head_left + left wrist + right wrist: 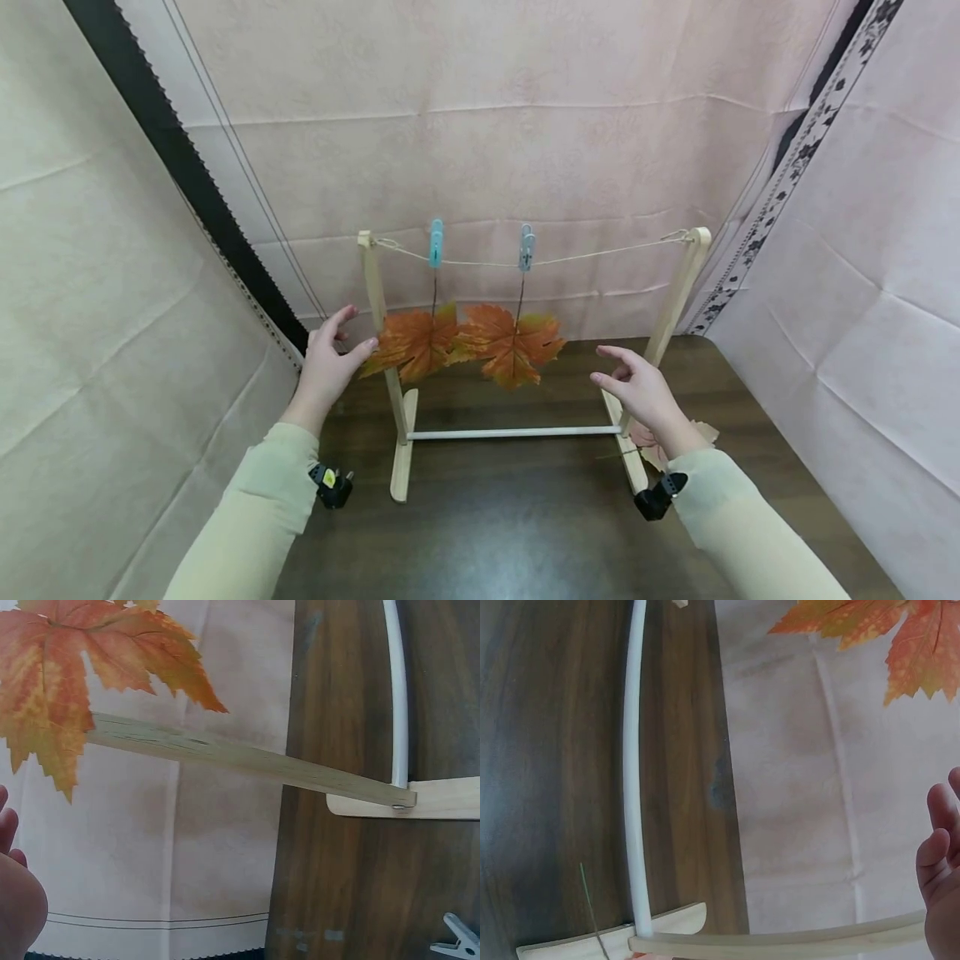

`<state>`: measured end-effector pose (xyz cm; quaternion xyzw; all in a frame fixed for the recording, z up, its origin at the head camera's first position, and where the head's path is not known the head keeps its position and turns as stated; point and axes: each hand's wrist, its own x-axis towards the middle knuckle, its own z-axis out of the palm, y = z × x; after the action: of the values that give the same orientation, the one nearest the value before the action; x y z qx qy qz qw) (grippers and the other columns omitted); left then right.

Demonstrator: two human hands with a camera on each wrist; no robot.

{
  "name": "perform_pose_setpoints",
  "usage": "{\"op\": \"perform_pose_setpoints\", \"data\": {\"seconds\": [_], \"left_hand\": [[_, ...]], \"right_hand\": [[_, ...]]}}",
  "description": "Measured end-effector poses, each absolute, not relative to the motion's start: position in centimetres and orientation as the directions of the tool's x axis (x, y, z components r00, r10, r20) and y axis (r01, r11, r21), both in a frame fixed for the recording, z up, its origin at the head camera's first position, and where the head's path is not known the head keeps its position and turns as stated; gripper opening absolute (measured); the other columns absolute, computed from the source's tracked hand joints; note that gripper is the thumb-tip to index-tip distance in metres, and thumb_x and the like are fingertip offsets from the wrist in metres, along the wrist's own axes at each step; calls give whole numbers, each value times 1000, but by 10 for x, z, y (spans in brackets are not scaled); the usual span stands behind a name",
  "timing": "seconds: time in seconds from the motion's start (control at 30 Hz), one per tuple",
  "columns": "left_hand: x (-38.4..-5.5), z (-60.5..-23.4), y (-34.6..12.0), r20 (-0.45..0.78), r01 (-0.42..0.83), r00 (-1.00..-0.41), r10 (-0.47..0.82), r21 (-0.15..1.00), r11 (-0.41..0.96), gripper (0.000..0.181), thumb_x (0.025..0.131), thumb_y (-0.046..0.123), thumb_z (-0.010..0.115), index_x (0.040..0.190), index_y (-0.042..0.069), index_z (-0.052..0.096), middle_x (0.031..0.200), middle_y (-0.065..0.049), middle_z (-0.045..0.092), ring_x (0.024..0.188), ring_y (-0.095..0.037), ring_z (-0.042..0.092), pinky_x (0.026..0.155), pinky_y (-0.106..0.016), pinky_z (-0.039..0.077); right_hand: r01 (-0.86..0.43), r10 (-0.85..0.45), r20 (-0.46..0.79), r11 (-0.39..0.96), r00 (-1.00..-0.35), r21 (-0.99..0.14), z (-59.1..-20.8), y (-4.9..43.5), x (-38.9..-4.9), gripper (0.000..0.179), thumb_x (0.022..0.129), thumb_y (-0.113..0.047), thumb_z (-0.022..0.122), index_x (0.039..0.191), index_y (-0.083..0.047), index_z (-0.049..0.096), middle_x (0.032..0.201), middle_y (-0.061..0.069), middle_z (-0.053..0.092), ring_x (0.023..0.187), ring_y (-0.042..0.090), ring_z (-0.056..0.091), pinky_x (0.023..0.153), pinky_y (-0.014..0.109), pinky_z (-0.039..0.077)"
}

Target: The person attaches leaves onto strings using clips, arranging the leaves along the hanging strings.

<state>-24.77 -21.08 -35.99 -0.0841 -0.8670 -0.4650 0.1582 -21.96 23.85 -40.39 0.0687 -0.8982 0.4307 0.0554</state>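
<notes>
Two orange maple leaves hang by their stems from a string (600,253) on a small wooden rack. A light blue clothespin (436,242) holds the left leaf (422,343); a second blue clothespin (527,247) holds the right leaf (516,350). The leaves' inner edges overlap. My left hand (327,367) is raised beside the left post (375,287), its thumb tip right at the left leaf's outer edge, with nothing in its grasp. Holding nothing, my right hand (637,387) hovers with fingers loosely bent by the right post (678,292), apart from the right leaf.
A white crossbar (513,433) joins the rack's feet on the dark wooden table (487,533). Under my right wrist lies another, paler leaf (705,431). A pale clothespin (456,941) lies on the table at the left. Cloth walls surround the table's back and sides.
</notes>
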Motion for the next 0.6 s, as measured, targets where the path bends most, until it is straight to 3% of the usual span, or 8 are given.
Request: {"op": "perform_pose_setpoints", "data": {"seconds": [0.37, 0.5, 0.6], "left_hand": [[-240, -380, -213, 280, 226, -960, -16, 806, 547, 69, 74, 49, 61, 132, 22, 35, 127, -3, 37, 103, -25, 35, 79, -42, 31], [-238, -387, -215, 291, 230, -956, -23, 799, 555, 69, 74, 48, 62, 132, 19, 36, 127, -3, 39, 99, -24, 36, 76, -38, 31], [-237, -391, -217, 277, 211, -960, -32, 799, 562, 71, 73, 48, 62, 132, 19, 36, 127, -4, 39, 100, -25, 36, 75, -38, 31]], "right_hand": [[-84, -79, 44, 625, -996, -776, -415, 248, -212, 54, 76, -54, 54, 125, -35, 40, 94, 4, 51, 75, 20, 47, 56, 32, 40], [21, -61, -65, 555, -996, -832, -420, 250, -209, 54, 75, -54, 55, 124, -40, 39, 100, 6, 48, 49, 18, 40, 38, 32, 37], [54, -51, -96, 536, -994, -843, -424, 251, -208, 56, 73, -57, 55, 124, -40, 39, 101, 7, 48, 46, 18, 38, 33, 33, 35]]}}
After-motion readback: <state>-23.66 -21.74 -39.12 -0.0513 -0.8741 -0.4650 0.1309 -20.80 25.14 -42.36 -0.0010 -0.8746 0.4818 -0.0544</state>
